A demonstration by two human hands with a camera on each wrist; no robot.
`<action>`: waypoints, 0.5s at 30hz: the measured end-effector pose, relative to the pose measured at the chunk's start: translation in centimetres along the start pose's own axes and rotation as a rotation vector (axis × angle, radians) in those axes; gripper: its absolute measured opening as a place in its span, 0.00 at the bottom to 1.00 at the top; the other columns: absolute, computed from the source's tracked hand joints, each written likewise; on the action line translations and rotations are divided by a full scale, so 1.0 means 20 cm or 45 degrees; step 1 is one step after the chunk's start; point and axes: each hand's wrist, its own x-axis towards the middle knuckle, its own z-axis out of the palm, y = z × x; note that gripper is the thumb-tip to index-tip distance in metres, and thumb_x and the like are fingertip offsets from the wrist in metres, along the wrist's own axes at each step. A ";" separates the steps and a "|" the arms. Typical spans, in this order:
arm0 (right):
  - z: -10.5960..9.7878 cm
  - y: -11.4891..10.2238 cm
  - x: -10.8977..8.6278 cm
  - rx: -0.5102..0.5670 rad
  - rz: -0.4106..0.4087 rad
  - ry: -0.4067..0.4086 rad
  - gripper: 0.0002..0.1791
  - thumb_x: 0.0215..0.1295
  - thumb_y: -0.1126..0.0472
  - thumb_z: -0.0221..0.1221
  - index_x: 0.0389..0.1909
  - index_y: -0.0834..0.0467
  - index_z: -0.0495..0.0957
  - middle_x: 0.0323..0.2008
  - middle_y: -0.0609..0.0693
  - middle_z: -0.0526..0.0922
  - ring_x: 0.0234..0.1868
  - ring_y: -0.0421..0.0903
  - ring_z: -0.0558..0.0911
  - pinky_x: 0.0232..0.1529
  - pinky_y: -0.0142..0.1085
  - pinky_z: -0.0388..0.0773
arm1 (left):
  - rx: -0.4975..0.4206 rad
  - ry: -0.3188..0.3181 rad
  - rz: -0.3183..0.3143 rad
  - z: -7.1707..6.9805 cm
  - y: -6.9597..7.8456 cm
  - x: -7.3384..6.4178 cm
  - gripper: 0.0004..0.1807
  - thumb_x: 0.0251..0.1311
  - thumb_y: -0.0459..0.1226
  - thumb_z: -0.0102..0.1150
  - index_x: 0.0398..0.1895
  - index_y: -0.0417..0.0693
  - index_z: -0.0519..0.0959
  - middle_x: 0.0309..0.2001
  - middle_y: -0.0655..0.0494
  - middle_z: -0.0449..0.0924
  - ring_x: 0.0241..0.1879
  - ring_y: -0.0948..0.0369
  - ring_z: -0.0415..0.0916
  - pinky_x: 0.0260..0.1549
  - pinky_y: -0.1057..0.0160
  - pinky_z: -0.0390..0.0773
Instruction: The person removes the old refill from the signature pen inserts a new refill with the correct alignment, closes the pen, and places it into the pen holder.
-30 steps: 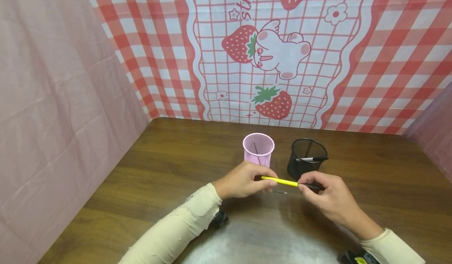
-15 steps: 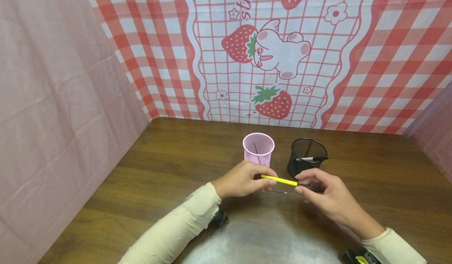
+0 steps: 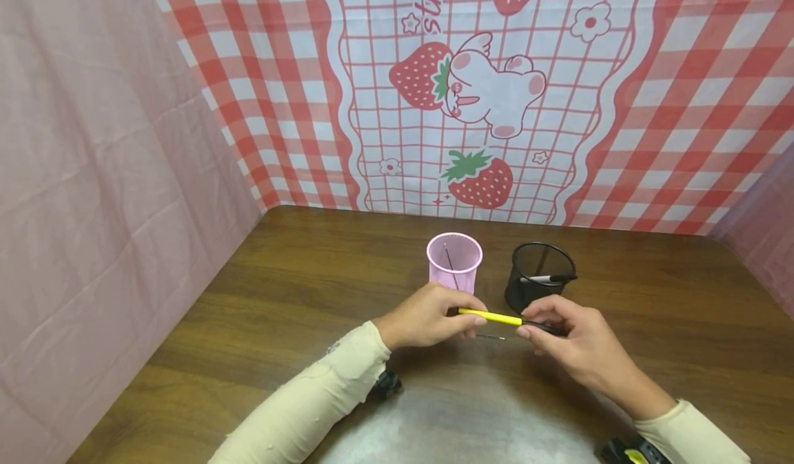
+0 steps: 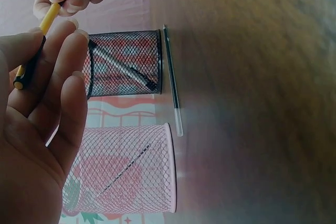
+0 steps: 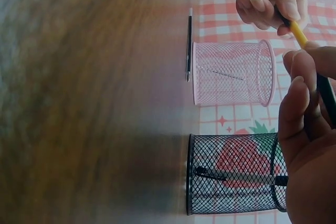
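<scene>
Both hands hold a yellow and black pen (image 3: 490,317) crosswise above the table. My left hand (image 3: 428,316) pinches its left end between thumb and fingers. At the black right-hand part, the thumb and fingers of my right hand (image 3: 579,336) grip the barrel. Below the pen, a thin pen refill (image 4: 173,80) with a dark tube and a clear end lies on the table. In the head view the left hand covers much of this refill (image 3: 493,338).
Behind the left hand stands a pink mesh pen cup (image 3: 436,272) with a thin dark stick (image 3: 449,260) inside. A black mesh pen cup (image 3: 517,300), right of it, holds a silver and black pen (image 3: 541,280). A strawberry-print cloth (image 3: 298,105) hangs behind the table (image 3: 248,312).
The right thumb and fingers have shifted slightly along the black part of the pen. My left hand, both cups and the refill have stayed put.
</scene>
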 end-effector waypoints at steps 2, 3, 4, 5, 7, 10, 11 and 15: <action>0.00 0.00 0.00 -0.007 0.015 0.015 0.16 0.53 0.77 0.70 0.38 0.57 0.80 0.28 0.48 0.85 0.19 0.41 0.81 0.21 0.32 0.78 | -0.012 0.007 -0.007 0.00 0.00 0.00 0.09 0.68 0.33 0.62 0.45 0.36 0.84 0.26 0.57 0.84 0.26 0.66 0.83 0.29 0.70 0.80; 0.00 0.00 0.00 -0.010 0.026 0.023 0.16 0.53 0.76 0.70 0.38 0.56 0.80 0.28 0.47 0.85 0.19 0.41 0.81 0.21 0.32 0.78 | -0.013 0.011 -0.007 0.00 0.00 0.00 0.09 0.68 0.34 0.62 0.45 0.36 0.84 0.26 0.58 0.83 0.26 0.67 0.83 0.29 0.70 0.80; 0.00 -0.01 0.00 -0.017 0.033 0.032 0.16 0.53 0.75 0.71 0.37 0.55 0.81 0.27 0.46 0.84 0.19 0.40 0.80 0.21 0.31 0.78 | -0.015 0.013 -0.007 0.00 0.01 0.00 0.09 0.68 0.34 0.62 0.45 0.36 0.84 0.26 0.58 0.83 0.26 0.68 0.82 0.29 0.69 0.80; 0.00 -0.01 0.00 -0.020 0.037 0.040 0.15 0.53 0.75 0.71 0.37 0.54 0.81 0.27 0.46 0.84 0.19 0.39 0.80 0.20 0.31 0.77 | -0.011 0.015 -0.006 0.00 0.01 0.00 0.09 0.68 0.34 0.62 0.45 0.37 0.84 0.26 0.59 0.83 0.26 0.68 0.82 0.29 0.70 0.80; 0.00 -0.01 0.00 -0.043 0.036 0.062 0.15 0.53 0.75 0.71 0.36 0.53 0.82 0.28 0.45 0.84 0.22 0.38 0.79 0.22 0.30 0.76 | 0.004 0.015 -0.004 0.00 0.01 0.00 0.09 0.68 0.35 0.61 0.44 0.37 0.84 0.26 0.60 0.83 0.26 0.68 0.82 0.29 0.70 0.80; -0.01 -0.01 -0.01 -0.091 0.032 0.091 0.16 0.52 0.74 0.72 0.36 0.52 0.84 0.29 0.43 0.84 0.26 0.37 0.78 0.24 0.28 0.74 | 0.014 0.015 -0.009 0.00 0.01 0.00 0.09 0.69 0.35 0.61 0.44 0.38 0.84 0.25 0.61 0.82 0.26 0.68 0.82 0.28 0.70 0.80; -0.01 -0.01 -0.01 -0.101 0.031 0.092 0.16 0.53 0.74 0.72 0.37 0.52 0.84 0.30 0.43 0.84 0.27 0.37 0.78 0.25 0.28 0.73 | 0.012 0.016 -0.014 0.00 0.01 0.00 0.09 0.69 0.36 0.61 0.44 0.38 0.84 0.25 0.61 0.82 0.26 0.68 0.82 0.28 0.70 0.80; -0.02 -0.01 -0.01 -0.020 0.022 0.044 0.15 0.59 0.75 0.67 0.42 0.55 0.83 0.29 0.45 0.82 0.24 0.38 0.77 0.22 0.30 0.74 | -0.029 0.032 -0.048 0.00 0.01 0.00 0.09 0.69 0.35 0.60 0.44 0.37 0.84 0.25 0.60 0.83 0.26 0.63 0.84 0.28 0.69 0.80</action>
